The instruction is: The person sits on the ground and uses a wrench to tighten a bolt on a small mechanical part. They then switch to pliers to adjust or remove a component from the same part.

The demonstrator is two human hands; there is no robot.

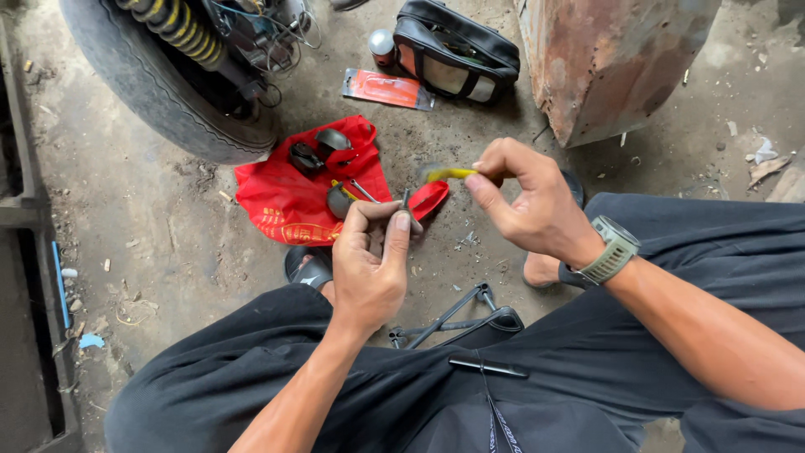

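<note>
Both hands are seen above the dirty concrete floor [168,243], between the knees of the squatting person. By the left hand [373,268] a small dark metal part [406,200] is pinched between thumb and fingers; only its tip is visible above the fingertips, so its shape cannot be told. The right hand [524,201], with a grey-green wristwatch [610,250] on its wrist, is closed around a blurred yellow-handled tool [449,174], whose end is pointed toward the left hand, just beside the metal part. Under and behind the hands a crumpled red plastic bag [285,197] is spread on the floor, and several small black parts [314,151] are laid on it. A black rubber tyre [151,92] is seen at the upper left, a black zipped pouch [457,50] at the top, and a rusty metal block [612,59] near it.
</note>
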